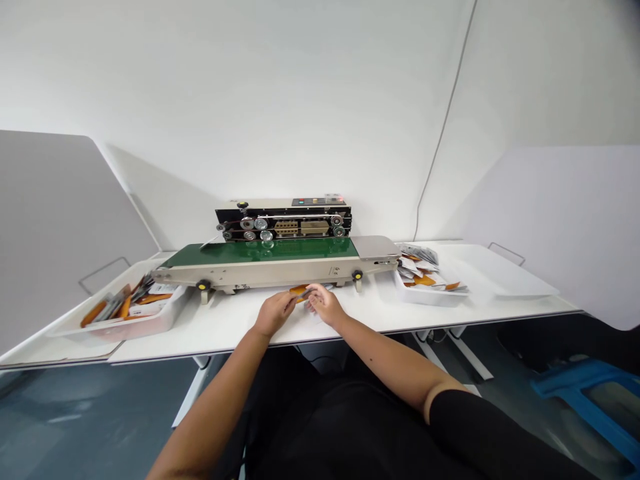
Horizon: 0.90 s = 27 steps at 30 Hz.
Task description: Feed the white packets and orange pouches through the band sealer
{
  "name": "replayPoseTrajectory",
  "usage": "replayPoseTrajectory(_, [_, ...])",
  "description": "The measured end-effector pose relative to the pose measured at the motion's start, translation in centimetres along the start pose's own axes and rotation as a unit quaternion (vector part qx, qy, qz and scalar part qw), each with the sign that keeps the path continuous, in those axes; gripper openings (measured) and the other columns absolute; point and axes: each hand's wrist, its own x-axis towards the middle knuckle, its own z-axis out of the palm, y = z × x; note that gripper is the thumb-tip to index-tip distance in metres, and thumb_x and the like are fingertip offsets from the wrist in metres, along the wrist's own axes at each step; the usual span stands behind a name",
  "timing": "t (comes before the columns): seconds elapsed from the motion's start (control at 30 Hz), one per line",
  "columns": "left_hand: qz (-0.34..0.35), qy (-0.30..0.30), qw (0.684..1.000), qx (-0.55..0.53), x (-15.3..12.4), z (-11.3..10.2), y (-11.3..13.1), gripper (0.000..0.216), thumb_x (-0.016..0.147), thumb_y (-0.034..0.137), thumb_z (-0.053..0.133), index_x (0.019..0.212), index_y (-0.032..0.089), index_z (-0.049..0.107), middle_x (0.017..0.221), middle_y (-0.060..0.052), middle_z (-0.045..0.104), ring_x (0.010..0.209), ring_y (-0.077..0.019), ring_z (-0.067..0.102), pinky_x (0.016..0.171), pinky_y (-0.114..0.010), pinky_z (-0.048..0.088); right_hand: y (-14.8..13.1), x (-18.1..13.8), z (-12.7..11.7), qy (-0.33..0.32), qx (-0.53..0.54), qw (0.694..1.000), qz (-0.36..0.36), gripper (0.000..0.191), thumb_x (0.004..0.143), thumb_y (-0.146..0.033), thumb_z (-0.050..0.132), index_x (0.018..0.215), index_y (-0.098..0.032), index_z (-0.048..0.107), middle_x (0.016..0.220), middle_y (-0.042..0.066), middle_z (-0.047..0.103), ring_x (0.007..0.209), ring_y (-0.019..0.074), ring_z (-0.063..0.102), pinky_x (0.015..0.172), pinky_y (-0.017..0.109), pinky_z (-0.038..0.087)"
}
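Observation:
Both of my hands meet over the table just in front of a band sealing machine (pixel 284 223). Between them is a small orange and grey packet (pixel 299 291). My left hand (pixel 275 313) pinches its near left side with closed fingers. From the right, my right hand (pixel 326 305) has its fingers curled on the packet's other side, at the upper edge. The fingers cover part of the packet, so its opening cannot be made out. Just behind the hands runs the machine's green conveyor belt (pixel 270 251), above a beige side frame.
A white bin (pixel 173 312) of orange and grey packets stands at the left end of the conveyor. Another white bin (pixel 430 297) with similar packets (pixel 424 267) sits at its right. A white tray or lid (pixel 510 270) lies farther right. A blue stool (pixel 580 387) is on the floor.

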Motion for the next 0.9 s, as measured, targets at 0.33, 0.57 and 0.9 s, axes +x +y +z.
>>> replayPoseTrajectory(0.33, [-0.013, -0.022, 0.998, -0.062, -0.2, -1.5, 0.5, 0.032, 0.098, 0.041, 0.053, 0.117, 0.018, 0.062, 0.091, -0.007, 0.07, 0.074, -0.0206, 0.064, 0.07, -0.031, 0.05, -5.8, 2.9, -3.2, 0.012, -0.023, 0.992, 0.12, 0.022, 0.078, -0.027, 0.072, 0.092, -0.022, 0.056, 0.075, -0.004, 0.067, 0.051, 0.0109, 0.061, 0.048, 0.021, 0.05])
replayPoseTrajectory(0.57, [-0.074, 0.001, 0.993, -0.091, -0.3, -1.4, -0.2, 0.028, 0.097, 0.037, 0.05, 0.115, 0.018, 0.06, 0.087, -0.004, 0.068, 0.071, -0.0196, 0.062, 0.069, -0.031, 0.048, -11.8, 9.4, -11.2, 0.167, -0.067, 0.984, -0.014, 0.049, 0.085, -0.023, 0.066, 0.131, -0.024, 0.052, 0.071, -0.005, 0.066, 0.05, 0.0095, 0.057, 0.046, 0.017, 0.044])
replayPoseTrajectory(0.9, [-0.03, -0.032, 0.995, -0.094, -0.2, -1.6, -0.2, 0.036, 0.103, 0.044, 0.038, 0.108, 0.019, 0.063, 0.089, -0.006, 0.067, 0.071, -0.0202, 0.059, 0.069, -0.032, 0.045, -9.6, 15.6, -17.1, 0.381, -0.058, 0.915, 0.122, 0.047, 0.082, -0.006, 0.061, 0.129, -0.011, 0.058, 0.072, 0.0, 0.066, 0.048, 0.0085, 0.057, 0.047, 0.017, 0.047])
